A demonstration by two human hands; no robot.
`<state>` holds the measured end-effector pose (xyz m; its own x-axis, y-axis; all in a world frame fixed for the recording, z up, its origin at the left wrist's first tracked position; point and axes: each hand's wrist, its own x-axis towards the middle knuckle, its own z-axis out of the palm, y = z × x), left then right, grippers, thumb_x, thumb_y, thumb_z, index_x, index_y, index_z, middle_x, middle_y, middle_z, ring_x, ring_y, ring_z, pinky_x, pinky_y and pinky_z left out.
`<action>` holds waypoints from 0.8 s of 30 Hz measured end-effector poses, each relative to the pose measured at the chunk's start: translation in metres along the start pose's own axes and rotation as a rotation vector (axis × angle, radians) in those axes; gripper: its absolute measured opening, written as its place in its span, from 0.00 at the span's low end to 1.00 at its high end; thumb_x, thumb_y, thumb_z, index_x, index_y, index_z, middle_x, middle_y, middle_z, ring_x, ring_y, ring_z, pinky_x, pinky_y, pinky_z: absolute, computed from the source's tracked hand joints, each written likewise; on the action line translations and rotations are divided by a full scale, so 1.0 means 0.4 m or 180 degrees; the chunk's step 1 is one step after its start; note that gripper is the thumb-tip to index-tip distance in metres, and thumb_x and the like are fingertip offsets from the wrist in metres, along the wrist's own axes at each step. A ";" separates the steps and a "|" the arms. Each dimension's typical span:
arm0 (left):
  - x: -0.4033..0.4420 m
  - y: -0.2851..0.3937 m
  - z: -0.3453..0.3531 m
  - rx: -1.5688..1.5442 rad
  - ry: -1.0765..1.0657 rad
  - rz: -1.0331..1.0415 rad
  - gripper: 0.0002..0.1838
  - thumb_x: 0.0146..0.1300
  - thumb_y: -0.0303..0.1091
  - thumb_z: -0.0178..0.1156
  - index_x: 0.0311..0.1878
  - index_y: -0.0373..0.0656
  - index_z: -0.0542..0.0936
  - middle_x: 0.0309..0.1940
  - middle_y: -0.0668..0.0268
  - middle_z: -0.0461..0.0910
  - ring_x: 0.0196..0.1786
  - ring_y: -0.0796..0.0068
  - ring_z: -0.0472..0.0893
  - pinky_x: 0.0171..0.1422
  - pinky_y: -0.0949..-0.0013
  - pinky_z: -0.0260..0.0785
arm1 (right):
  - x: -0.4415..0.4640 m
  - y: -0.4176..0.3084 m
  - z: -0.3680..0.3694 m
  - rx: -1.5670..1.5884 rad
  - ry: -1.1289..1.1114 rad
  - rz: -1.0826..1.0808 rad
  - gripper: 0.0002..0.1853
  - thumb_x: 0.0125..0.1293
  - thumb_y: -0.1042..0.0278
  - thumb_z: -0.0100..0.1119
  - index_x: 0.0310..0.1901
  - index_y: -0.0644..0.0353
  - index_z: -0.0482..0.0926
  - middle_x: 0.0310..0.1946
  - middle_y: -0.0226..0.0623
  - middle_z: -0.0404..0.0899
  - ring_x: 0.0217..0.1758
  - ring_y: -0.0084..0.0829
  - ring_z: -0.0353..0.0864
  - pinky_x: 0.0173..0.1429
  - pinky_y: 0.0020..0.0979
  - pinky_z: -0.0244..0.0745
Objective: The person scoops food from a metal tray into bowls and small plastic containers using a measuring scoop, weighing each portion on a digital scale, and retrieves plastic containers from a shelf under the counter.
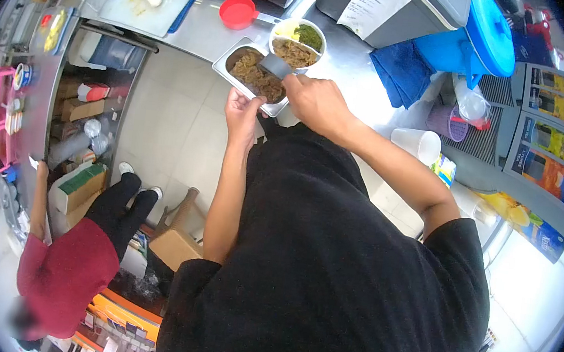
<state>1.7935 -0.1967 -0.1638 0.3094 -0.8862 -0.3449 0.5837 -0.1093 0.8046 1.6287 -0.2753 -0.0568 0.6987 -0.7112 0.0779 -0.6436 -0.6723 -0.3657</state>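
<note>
My left hand (242,113) grips the near rim of a metal pan (223,65) that holds brown shredded food (255,75). The fingers of my right hand (317,102) are wrapped round a grey scoop (276,66), whose head is over the food in the pan. Just behind the pan stands a round white bowl (321,58) with compartments. Brown food, green food and something pale yellow lie in it. A red measuring cup (237,12) rests on the counter left of the bowl, its handle reaching the bowl's rim.
A cutting board (150,4) lies at the upper left. Right of the bowl are a blue cloth (402,75), a blue pitcher (440,47) and a white cup (417,145). A person in a red shirt (76,274) is at the lower left, near shelves.
</note>
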 end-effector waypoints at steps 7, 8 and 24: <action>-0.003 0.005 -0.011 0.0118 -0.0072 -0.0121 0.14 0.63 0.18 0.62 0.48 0.43 0.73 0.43 0.64 0.83 0.43 0.74 0.83 0.39 0.68 0.78 | 0.002 0.082 -0.025 -0.0355 -0.0024 0.0375 0.04 0.66 0.73 0.55 0.38 0.64 0.74 0.27 0.48 0.82 0.27 0.53 0.84 0.32 0.51 0.78; -0.003 0.003 -0.011 0.0086 -0.0030 -0.0093 0.14 0.62 0.18 0.62 0.48 0.42 0.73 0.42 0.64 0.84 0.40 0.76 0.83 0.37 0.69 0.77 | 0.001 0.079 -0.022 -0.0448 -0.0175 0.0355 0.04 0.65 0.73 0.55 0.39 0.64 0.75 0.27 0.47 0.82 0.29 0.51 0.85 0.32 0.50 0.79; -0.015 0.014 -0.078 -0.0377 0.0079 -0.0004 0.19 0.60 0.15 0.59 0.53 0.41 0.73 0.50 0.62 0.83 0.50 0.71 0.83 0.59 0.64 0.79 | -0.004 0.001 0.011 0.0549 0.0471 0.0371 0.05 0.68 0.70 0.59 0.39 0.63 0.79 0.27 0.48 0.83 0.31 0.51 0.86 0.35 0.49 0.79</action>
<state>1.8182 -0.1779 -0.1723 0.3261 -0.8746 -0.3588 0.6681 -0.0553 0.7420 1.6288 -0.2735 -0.0612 0.5614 -0.8126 0.1563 -0.6455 -0.5482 -0.5318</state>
